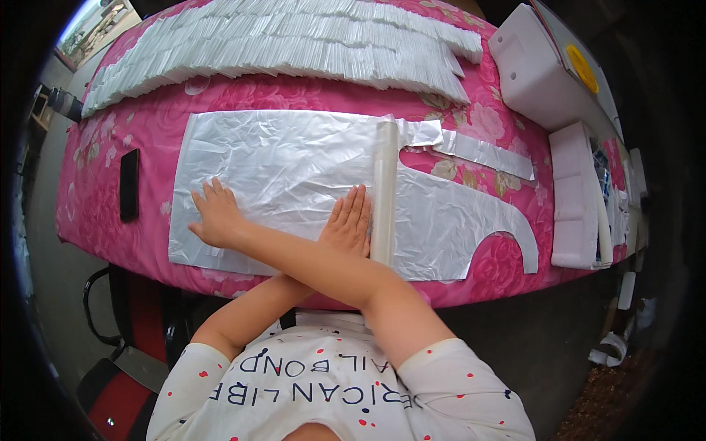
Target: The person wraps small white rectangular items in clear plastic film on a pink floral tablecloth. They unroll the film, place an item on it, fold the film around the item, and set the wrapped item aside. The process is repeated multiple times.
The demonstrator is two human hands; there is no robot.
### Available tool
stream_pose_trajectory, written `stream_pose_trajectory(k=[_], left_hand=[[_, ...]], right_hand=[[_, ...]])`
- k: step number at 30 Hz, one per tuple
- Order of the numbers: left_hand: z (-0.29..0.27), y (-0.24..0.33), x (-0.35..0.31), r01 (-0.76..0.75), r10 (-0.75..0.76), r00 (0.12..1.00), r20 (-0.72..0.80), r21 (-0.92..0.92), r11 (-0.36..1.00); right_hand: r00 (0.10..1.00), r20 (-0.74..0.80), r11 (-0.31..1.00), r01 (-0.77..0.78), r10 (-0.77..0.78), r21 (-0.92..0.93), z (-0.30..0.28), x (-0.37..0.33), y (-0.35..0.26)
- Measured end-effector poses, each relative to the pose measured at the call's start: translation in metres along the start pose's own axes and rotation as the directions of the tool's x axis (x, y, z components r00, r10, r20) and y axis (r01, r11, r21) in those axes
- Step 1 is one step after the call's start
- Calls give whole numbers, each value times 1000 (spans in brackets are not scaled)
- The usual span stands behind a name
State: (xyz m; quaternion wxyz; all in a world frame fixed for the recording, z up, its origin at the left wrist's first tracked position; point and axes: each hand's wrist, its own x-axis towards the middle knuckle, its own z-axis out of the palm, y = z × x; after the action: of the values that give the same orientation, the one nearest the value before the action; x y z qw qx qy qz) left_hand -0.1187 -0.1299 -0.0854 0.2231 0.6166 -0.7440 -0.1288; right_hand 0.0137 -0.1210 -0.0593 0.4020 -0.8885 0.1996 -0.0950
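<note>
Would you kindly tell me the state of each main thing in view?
Silvery plastic sheet: spread out, wrinkled.
Clear roll: lying across the sheet.
Left hand: open, flat.
Right hand: open, spread.
White bundles: packed in rows.
Black slab: lying flat.
Nearer foam box: open, not empty.

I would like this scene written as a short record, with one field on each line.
Left hand: flat on the plastic sheet, close beside the clear tube
Right hand: fingers spread, over the sheet's left part
Arms: crossed, right forearm above the left
Tube: lies across the sheet
Sheet: silvery, wrinkled, cut out in curves at right
Under it: pink flowered cloth
Far side: rows of white stacks
Left: black flat object
Right: white boxes
</note>
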Motion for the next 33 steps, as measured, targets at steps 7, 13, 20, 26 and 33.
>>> stream_pose_trajectory(k=[7, 13, 20, 26, 33], left_hand=[[-34, -21, 33, 100, -235, 960, -155, -593, 799], [-36, -32, 95, 314, -397, 864, 311, -948, -59], [-40, -43, 109, 484, -386, 756, 529, -848, -215], [-90, -64, 58, 328, -512, 831, 214, -934, 142], [-160, -113, -80, 286, -746, 664, -36, -910, 299]], right_hand=[[863, -407, 953, 291, -299, -84, -128, -132, 21], [907, -411, 972, -11, -89, -236, -185, -233, 93], [998, -25, 891, 42, -60, -451, -192, -248, 121], [983, 53, 872, 181, -177, -455, -140, -174, 103], [823, -13, 815, 564, -568, 134, -100, -103, 18]])
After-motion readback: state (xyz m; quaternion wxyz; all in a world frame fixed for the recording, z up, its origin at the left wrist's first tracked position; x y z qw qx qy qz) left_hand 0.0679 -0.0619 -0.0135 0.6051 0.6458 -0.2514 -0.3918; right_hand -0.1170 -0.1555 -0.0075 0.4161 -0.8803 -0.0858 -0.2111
